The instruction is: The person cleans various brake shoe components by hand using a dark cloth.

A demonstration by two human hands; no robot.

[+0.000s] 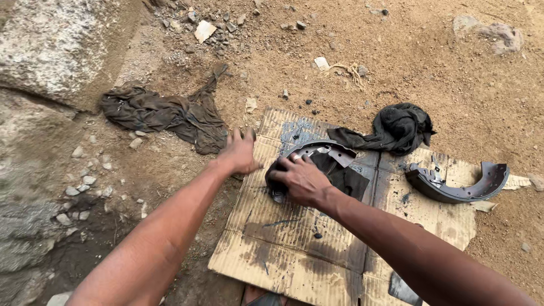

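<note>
Curved grey metal brake shoe [317,152] at frame centre, on stained brown cardboard sheet [294,238], lies under right hand [301,180] clutching black rag [340,177]; left hand [239,153] presses open, flat.

Outdoor dirt ground, daylight, seen from above.

Ground [396,51]: dry, sandy-brown earth, strewn with pebbles and grit. Rock [51,51]: large, pale, rough slab at upper left, a dark crack along its lower edge. Stones [79,184]: small whitish pieces scattered at left over darker, damp-looking soil. Cardboard [294,249]: flattened, stained sheet laid on the earth at centre, edges frayed. Brown rag [164,113]: crumpled on the dirt beside the rock. Black rag [399,127]: bunched at the sheet's far edge. Rubble [204,25]: small chips and a pale shard near the top. String [348,71]: frayed, with a paper scrap. Light: even, soft shadows.
</note>
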